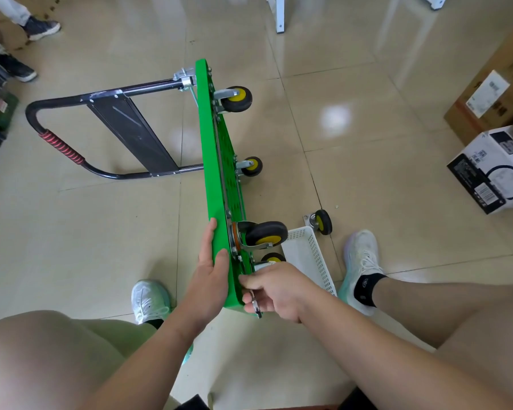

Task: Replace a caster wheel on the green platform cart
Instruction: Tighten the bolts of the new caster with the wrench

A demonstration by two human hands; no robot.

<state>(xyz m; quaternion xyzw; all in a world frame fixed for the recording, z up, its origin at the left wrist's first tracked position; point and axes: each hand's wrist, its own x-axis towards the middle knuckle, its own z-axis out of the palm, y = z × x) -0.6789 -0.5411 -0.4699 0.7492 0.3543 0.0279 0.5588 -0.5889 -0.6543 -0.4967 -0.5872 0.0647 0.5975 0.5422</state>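
The green platform cart (216, 184) stands on edge before me. My left hand (211, 261) clasps its near edge, and my right hand (276, 288) grips a wrench (254, 303) at the near caster (271, 258). I judge I'm working its bolts. Next I need steady turns, keeping the wrench seated.

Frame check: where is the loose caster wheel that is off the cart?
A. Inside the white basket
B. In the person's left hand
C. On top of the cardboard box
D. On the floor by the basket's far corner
D: the loose caster lies on the floor tiles just beyond the white basket. The left hand holds the green cart by its upper edge, and the right hand grips a metal wrench.
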